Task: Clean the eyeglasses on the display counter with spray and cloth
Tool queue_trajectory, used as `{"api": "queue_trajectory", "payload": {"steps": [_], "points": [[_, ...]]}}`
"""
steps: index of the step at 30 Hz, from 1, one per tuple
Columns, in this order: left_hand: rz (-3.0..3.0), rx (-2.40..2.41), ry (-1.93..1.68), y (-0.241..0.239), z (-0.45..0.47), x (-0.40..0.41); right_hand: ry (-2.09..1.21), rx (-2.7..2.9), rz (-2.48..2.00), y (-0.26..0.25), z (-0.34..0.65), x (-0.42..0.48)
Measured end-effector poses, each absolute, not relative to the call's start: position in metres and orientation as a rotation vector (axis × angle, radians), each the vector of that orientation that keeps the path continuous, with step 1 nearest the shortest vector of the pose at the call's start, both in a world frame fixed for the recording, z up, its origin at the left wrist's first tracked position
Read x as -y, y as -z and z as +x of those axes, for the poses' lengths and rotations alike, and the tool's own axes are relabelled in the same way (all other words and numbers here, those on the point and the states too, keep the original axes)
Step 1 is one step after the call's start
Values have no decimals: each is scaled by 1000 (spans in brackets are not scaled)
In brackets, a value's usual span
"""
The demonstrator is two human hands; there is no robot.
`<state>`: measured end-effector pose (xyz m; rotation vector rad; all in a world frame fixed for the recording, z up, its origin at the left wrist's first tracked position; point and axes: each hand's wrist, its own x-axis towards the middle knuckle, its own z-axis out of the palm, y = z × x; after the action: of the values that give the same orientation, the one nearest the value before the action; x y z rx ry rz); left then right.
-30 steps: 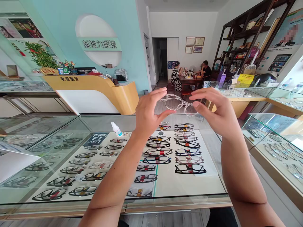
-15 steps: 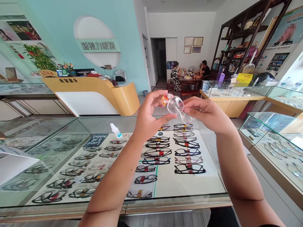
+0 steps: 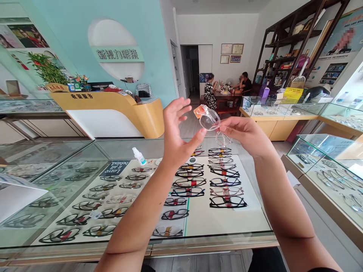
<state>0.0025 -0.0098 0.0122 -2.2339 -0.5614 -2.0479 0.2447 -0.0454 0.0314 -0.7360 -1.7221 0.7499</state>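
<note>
Above the glass display case, my right hand (image 3: pixel 244 133) pinches a pair of clear-framed eyeglasses (image 3: pixel 210 121) near the bridge. One lens points up and left, and the other hangs below the fingers. An orange tag (image 3: pixel 199 112) sits on the frame's left end. My left hand (image 3: pixel 179 132) is open, its fingers spread and raised to the left of the glasses. Its thumb tip is close to the lower rim; whether it touches I cannot tell.
Below lies the glass display case (image 3: pixel 221 230) with rows of eyeglasses (image 3: pixel 228 202). A white spray bottle (image 3: pixel 138 156) stands toward its back. Another glass case (image 3: pixel 326 173) is at right. A counter (image 3: pixel 113 117) stands behind at left, and two people (image 3: pixel 210 92) sit at a far table.
My left fingers have spread and lifted away from the orange tag. The glasses have turned slightly in my right hand, so the tag shows more fully.
</note>
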Motion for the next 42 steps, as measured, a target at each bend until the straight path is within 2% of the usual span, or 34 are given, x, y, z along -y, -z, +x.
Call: {"api": "queue_trajectory", "payload": {"steps": [3,7,12,17,22,24,35,42], "points": [[-2067,683,2075,-10,10,25,-551,1652,-786,-26,238,42],[-2438,930,1945,-9,20,35,-286,1632,-823,-20,219,43],[-2615,1207,2068,-7,20,24,28,1653,-933,-13,197,50],[-2547,1307,2152,-3,14,6,59,1781,-1004,-11,191,55],[-2546,1348,2050,-2,5,-7,15,1867,-1075,-15,194,58],[-2597,1411,1863,-2,-3,-13,1,1874,-1157,-18,197,59],[-2808,1927,219,34,-36,-79,-128,1922,-1250,-34,208,75],[-2791,2034,-148,64,-32,-99,-146,2000,-1189,-33,210,75]]}}
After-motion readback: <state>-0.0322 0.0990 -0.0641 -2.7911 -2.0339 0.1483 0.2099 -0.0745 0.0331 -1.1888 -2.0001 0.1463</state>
